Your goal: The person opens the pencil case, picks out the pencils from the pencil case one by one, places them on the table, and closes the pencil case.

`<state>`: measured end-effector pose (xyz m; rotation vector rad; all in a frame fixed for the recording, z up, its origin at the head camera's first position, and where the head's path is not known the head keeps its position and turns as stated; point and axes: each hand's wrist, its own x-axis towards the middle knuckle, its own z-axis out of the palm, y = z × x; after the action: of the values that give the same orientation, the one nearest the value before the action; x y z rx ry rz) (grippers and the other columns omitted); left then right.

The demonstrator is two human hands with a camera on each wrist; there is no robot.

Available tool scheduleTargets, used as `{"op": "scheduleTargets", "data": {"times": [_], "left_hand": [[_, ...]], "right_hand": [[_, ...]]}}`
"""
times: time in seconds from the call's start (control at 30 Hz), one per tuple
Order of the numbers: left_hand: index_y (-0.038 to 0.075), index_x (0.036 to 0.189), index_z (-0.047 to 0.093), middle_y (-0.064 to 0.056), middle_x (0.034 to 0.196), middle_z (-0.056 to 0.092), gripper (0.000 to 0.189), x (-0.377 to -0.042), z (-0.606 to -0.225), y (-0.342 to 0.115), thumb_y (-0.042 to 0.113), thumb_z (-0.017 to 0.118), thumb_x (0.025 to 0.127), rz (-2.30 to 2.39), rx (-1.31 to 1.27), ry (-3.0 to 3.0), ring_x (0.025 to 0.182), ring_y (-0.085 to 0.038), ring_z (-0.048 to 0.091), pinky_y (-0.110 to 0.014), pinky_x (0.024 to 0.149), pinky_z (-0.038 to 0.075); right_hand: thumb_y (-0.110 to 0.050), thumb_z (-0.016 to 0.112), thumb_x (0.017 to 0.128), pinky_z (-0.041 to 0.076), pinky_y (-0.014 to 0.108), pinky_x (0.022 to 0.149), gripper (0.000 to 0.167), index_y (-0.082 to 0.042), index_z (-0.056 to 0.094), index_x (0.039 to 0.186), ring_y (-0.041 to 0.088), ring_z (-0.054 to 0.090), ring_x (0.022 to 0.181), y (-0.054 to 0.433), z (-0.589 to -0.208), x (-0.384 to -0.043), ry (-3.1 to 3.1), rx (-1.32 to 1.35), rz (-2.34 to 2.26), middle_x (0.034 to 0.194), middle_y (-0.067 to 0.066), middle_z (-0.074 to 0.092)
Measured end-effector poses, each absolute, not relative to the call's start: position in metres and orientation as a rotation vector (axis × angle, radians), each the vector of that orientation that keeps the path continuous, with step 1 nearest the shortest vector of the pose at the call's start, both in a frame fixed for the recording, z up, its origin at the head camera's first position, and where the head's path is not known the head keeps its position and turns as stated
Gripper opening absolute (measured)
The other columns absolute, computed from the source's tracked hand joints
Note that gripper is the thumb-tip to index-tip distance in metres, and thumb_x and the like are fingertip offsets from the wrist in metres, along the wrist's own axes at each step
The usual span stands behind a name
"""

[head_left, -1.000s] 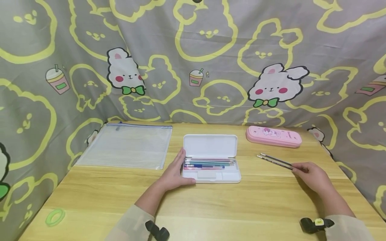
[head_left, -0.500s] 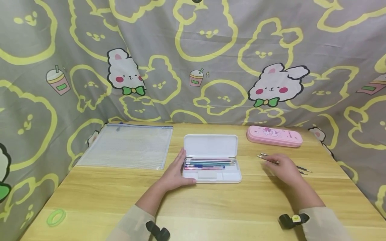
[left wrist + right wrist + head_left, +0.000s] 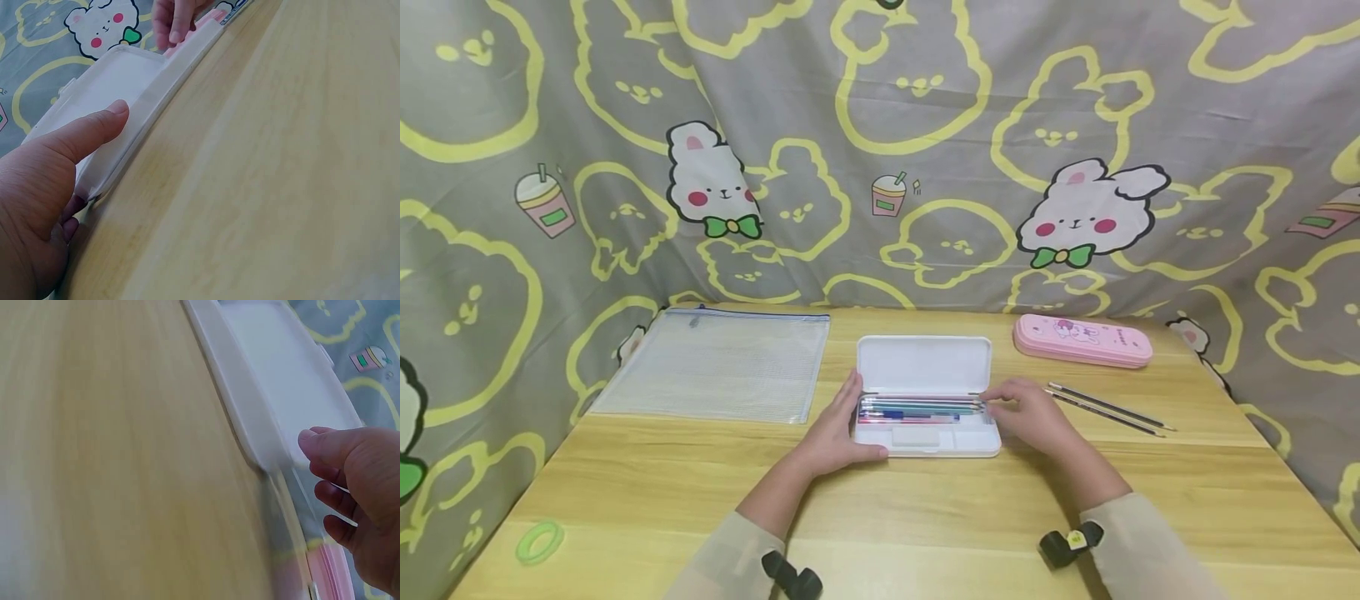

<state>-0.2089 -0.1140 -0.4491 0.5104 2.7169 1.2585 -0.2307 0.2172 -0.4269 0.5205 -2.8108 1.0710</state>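
A white pencil case (image 3: 923,363) lies with its lid raised, holding several pencils (image 3: 925,402), a blue-capped pen (image 3: 892,414) and a white eraser (image 3: 914,436). My left hand (image 3: 832,433) grips the case's left end, thumb at the front corner and fingers along the side. At the opposite end, my right hand (image 3: 1033,418) has its fingertips right at the pencil tips. In the right wrist view its thumb and loosely bent fingers show nothing between them. Two dark pencils (image 3: 1108,408) lie side by side on the table, just right of that hand.
A pink pencil box (image 3: 1082,342) sits at the back right. A clear zip pouch (image 3: 718,364) lies flat at the back left, and a green ring (image 3: 539,542) near the front left. Behind the wooden table (image 3: 940,525) hangs a printed curtain (image 3: 820,75).
My right hand has let go of the dark pencils, which now lie on the table, and has moved left to the pencil case. My left hand keeps its place.
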Motion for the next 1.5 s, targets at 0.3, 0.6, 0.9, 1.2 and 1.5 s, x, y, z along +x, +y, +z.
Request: {"op": "scheduleTargets", "data": {"times": [0.3,0.6,0.9,1.2,1.5], "left_hand": [[0.01,0.158,0.006,-0.009,0.167,0.0,0.126,-0.209,-0.45,-0.114,0.044,0.087,0.068,1.268,0.512,2.712,0.152,-0.034,0.008,-0.054,0.122,0.016],[0.009,0.158,0.006,-0.01,0.167,0.0,0.126,-0.209,-0.449,-0.115,0.045,0.087,0.067,1.261,0.518,2.722,0.152,-0.035,0.008,-0.055,0.122,0.016],[0.009,0.158,0.006,-0.009,0.167,0.0,0.126,-0.209,-0.448,-0.115,0.043,0.087,0.067,1.268,0.518,2.719,0.152,-0.034,0.008,-0.055,0.122,0.016],[0.008,0.158,0.006,-0.009,0.167,0.0,0.126,-0.209,-0.448,-0.115,0.043,0.087,0.068,1.262,0.522,2.72,0.152,-0.034,0.008,-0.054,0.122,0.016],[0.009,0.158,0.005,-0.01,0.167,-0.001,0.127,-0.209,-0.449,-0.115,0.044,0.087,0.067,1.258,0.528,2.72,0.152,-0.034,0.008,-0.054,0.122,0.016]], "right_hand": [[-0.008,0.074,0.083,0.051,0.044,0.087,0.017,-0.008,0.076,0.101,0.023,0.06,0.094,0.19,-0.431,-0.238,-2.845,0.649,0.935,0.095,0.004,0.069],[-0.008,0.074,0.083,0.052,0.047,0.089,0.018,-0.01,0.076,0.101,0.024,0.063,0.094,0.178,-0.427,-0.24,-2.907,0.644,0.682,0.095,0.004,0.069],[-0.008,0.075,0.083,0.054,0.045,0.088,0.019,-0.011,0.076,0.102,0.025,0.064,0.093,0.175,-0.426,-0.24,-2.931,0.632,0.576,0.096,0.005,0.07],[-0.006,0.074,0.083,0.055,0.043,0.084,0.015,-0.009,0.074,0.098,0.02,0.064,0.086,0.174,-0.426,-0.24,-2.93,0.648,0.614,0.091,0.004,0.07],[-0.005,0.074,0.084,0.055,0.042,0.083,0.012,-0.01,0.074,0.095,0.017,0.062,0.084,0.176,-0.429,-0.241,-2.93,0.644,0.688,0.09,0.003,0.07]]}}
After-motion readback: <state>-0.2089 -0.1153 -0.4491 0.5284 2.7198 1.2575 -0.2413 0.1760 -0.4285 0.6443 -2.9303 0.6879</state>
